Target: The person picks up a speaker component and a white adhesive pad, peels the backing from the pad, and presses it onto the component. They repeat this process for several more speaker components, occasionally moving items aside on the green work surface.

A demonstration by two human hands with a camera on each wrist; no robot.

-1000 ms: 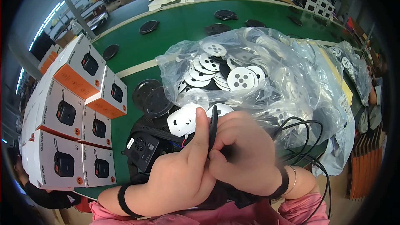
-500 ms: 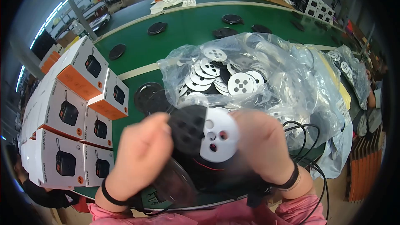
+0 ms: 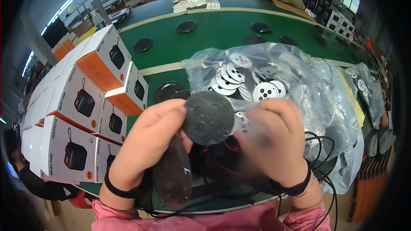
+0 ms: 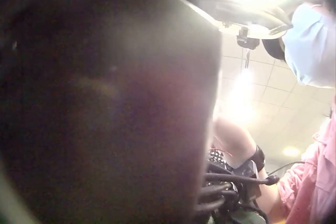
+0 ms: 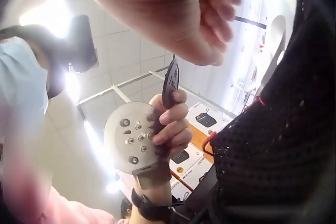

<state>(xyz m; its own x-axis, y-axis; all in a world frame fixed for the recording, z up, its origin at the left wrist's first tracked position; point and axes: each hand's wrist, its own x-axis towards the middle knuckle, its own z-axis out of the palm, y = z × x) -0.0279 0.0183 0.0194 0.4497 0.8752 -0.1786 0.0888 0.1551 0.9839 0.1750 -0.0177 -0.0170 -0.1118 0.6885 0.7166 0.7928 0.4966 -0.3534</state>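
Dark grey, the flat disc [image 3: 209, 119] bears several round spots.

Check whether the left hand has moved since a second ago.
Yes. In the head view, the left hand has shifted leftward and up, closer to the stacked Beat Pod boxes, judged against that stack.
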